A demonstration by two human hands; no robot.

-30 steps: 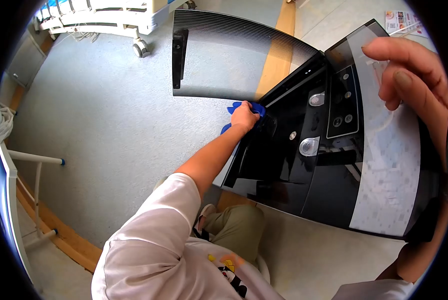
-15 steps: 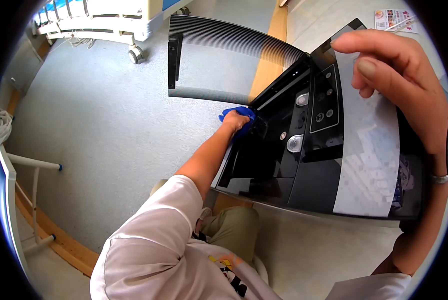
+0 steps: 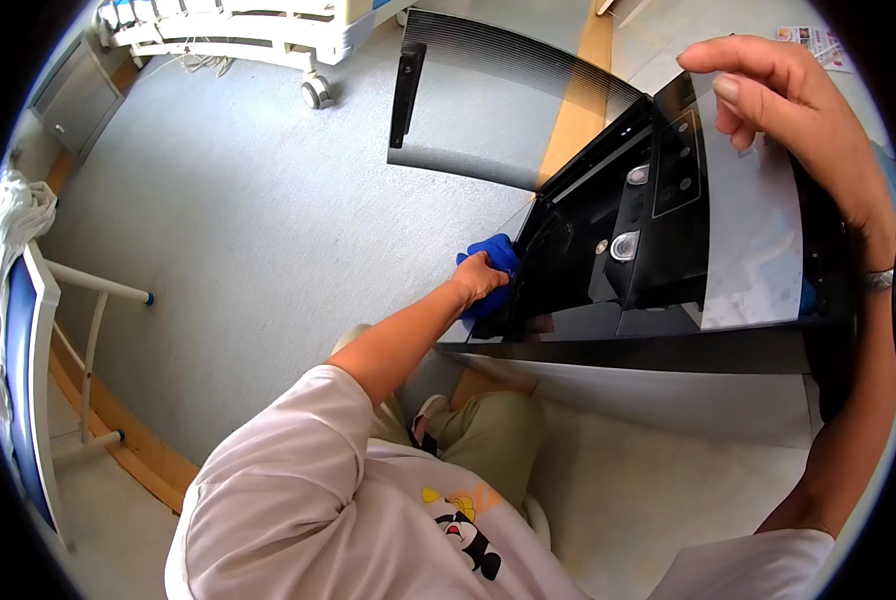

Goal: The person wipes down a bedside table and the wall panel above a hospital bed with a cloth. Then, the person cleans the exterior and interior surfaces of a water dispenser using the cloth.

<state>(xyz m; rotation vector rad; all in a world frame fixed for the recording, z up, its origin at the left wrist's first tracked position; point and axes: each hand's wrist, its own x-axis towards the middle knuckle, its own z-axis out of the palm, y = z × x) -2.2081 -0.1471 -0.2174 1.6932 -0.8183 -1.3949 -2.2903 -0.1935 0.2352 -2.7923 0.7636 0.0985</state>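
My left hand (image 3: 480, 281) is closed on a bunched blue cloth (image 3: 496, 252), pressed against the outer edge of a black appliance (image 3: 588, 322) that looks like a water dispenser. Its tinted see-through door (image 3: 498, 110) stands swung open on the far side. Inside the recess are two round clear fittings, one of them the nearer fitting (image 3: 625, 246). A panel with round buttons (image 3: 684, 152) sits beside them. My right hand (image 3: 788, 100) hovers over the appliance's shiny top, thumb and index finger curved and apart, holding nothing.
A wheeled bed (image 3: 258, 32) with a caster stands at the back left. At the left edge is a chair or stand with white tube legs (image 3: 98, 280) and white fabric on it. A printed sheet (image 3: 816, 48) lies at the upper right.
My left hand has slid the blue cloth along the appliance's edge, away from the door hinge and toward me. The view has shifted; my right hand stays raised in much the same pose.
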